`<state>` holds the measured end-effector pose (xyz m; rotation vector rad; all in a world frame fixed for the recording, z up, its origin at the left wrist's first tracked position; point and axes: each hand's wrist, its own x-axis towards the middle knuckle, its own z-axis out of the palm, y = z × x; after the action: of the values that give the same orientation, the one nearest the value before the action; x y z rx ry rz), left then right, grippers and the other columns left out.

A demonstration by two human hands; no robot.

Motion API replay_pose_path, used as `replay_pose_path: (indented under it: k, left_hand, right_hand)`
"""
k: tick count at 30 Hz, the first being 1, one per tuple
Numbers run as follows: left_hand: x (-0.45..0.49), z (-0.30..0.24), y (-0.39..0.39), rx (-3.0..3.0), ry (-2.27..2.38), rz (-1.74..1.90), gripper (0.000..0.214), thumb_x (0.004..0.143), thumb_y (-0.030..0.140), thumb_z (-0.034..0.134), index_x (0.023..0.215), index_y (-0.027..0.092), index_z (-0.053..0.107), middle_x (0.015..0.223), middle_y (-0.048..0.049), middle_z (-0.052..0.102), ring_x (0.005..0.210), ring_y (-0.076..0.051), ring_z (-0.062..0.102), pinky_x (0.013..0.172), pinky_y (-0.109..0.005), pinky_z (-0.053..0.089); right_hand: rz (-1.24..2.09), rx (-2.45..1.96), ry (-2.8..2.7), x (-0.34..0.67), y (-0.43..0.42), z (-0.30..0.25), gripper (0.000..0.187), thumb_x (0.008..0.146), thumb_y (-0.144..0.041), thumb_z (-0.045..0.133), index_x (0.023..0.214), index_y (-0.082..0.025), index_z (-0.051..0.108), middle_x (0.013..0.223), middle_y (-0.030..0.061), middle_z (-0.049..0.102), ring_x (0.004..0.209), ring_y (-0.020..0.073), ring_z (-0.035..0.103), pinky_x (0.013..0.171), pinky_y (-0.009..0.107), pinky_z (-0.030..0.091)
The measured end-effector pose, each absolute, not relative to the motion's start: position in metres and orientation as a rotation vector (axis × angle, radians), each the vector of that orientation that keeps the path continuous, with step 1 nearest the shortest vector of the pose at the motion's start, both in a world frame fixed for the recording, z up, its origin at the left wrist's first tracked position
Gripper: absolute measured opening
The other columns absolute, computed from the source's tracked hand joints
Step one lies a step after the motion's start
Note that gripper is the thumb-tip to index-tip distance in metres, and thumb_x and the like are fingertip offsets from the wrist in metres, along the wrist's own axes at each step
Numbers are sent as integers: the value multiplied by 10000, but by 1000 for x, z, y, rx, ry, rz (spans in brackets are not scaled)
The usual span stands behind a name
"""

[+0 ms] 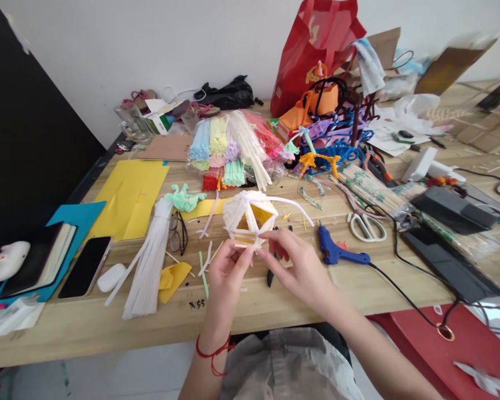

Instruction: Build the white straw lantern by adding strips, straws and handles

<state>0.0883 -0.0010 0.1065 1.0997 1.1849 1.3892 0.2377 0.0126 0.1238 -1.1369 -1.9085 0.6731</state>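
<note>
Above the table's front half, my left hand (229, 268) pinches a small pale piece (257, 243), which has a thin stick-like end pointing left. My right hand (294, 262) meets it from the other side, thumb and index finger closed on the same piece. Its exact shape is partly covered by my fingertips. Just behind my fingers sits a white fuzzy pipe-cleaner frame (250, 214) with open triangular sides and yellow inside. I cannot tell whether the pale piece is joined to it. A pale lilac pipe cleaner (294, 201) curves away to its right.
Right of my hands lies a blue hot glue gun (341, 253) with a black cord, near white-handled scissors (367, 226). White pipe cleaners (148, 266), glasses (178, 233) and a phone (86, 266) lie left. Bundled coloured pipe cleaners (233, 144) and a red bag (312, 50) stand behind.
</note>
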Motion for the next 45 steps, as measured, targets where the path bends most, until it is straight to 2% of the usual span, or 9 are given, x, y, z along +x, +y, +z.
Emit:
replay_pose_path:
  k: [6, 17, 23, 29, 36, 45]
  left_hand:
    - [92, 107, -2, 1056, 1189, 1405, 218, 798, 386, 688, 766, 181, 621, 643, 19, 548, 614, -107, 499, 612, -221, 424]
    - [92, 104, -2, 1039, 1171, 1351, 224, 799, 389, 686, 770, 175, 627, 614, 29, 512, 591, -97, 459, 586, -220, 380]
    - [99, 106, -2, 806, 1003, 1323, 287, 753, 404, 718, 694, 160, 580, 564, 37, 463, 537, -76, 383, 515, -205, 300]
    - [111, 104, -6, 690, 931, 1412, 282, 753, 377, 734, 683, 153, 579, 537, 50, 436, 513, -59, 332, 507, -191, 274]
    - [121, 98, -10, 602, 878, 1479, 291, 765, 384, 734, 679, 157, 574, 553, 49, 445, 528, -61, 353, 524, -183, 308]
    - [124, 97, -11, 602, 905, 1539, 298, 747, 398, 751, 669, 161, 589, 554, 46, 449, 534, -69, 385, 540, -187, 347]
  right_hand:
    - [442, -985, -1896, 238, 12, 116, 166, 928, -151, 508, 1026, -240, 608, 955, 70, 637, 867, 179, 629, 737, 310, 523]
    - [428, -968, -1876, 239, 12, 109, 145, 930, -149, 520, 1011, -232, 607, 929, 68, 650, 900, 192, 642, 773, 329, 533]
    - [558, -945, -1644, 233, 10, 103, 85, 875, -147, 621, 911, -224, 620, 843, 34, 635, 768, 159, 616, 664, 282, 502]
    - [809, -922, -1329, 221, 7, 93, 54, 849, -175, 661, 824, -218, 639, 799, 27, 629, 794, 164, 605, 697, 291, 489]
    - [978, -928, -1093, 210, 5, 83, 60, 815, -232, 703, 784, -212, 655, 817, 35, 619, 786, 164, 594, 663, 276, 485]
    - [1037, -881, -998, 205, 3, 81, 60, 813, -177, 693, 786, -221, 662, 832, 14, 603, 787, 137, 580, 693, 251, 476]
